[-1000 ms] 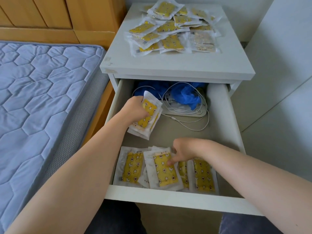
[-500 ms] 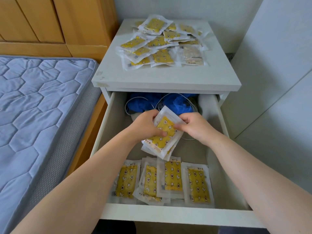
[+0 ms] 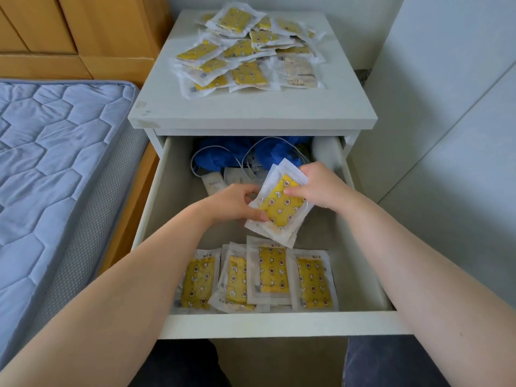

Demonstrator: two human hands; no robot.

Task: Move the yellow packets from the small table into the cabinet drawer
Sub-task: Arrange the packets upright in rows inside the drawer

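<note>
Packet stack (image 3: 280, 208) held over the open drawer (image 3: 279, 325).
Left hand (image 3: 233, 202) and right hand (image 3: 324, 188) fingers (image 3: 294, 191) pinch its opposite ends; maybe three packets.

blue mattress (image 3: 55, 169) | wooden panels (image 3: 83, 37) | white cable (image 3: 264, 140) (over blue cloth (image 3: 213, 161))

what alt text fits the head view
A left hand and right hand hold a stack of yellow packets over an open drawer, where a row of packets lies at the front. A pile of packets sits on the small table above.
</note>
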